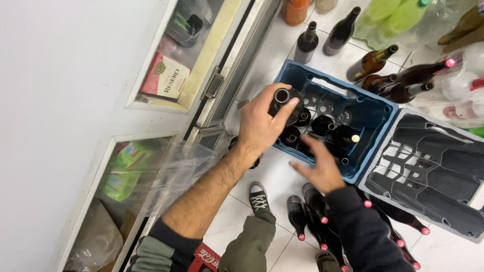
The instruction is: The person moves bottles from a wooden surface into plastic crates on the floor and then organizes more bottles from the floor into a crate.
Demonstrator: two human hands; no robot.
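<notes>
the blue bottle crate (375,108) sits on the white tile floor, dark bottles in its near cells. your left hand (259,123) is clamped around a dark glass bottle (283,102) by its neck, mouth facing you, long axis upright, over the crate's 9 o'clock corner. your right hand (322,168) hovers spread and empty at its 6 o'clock edge.
</notes>
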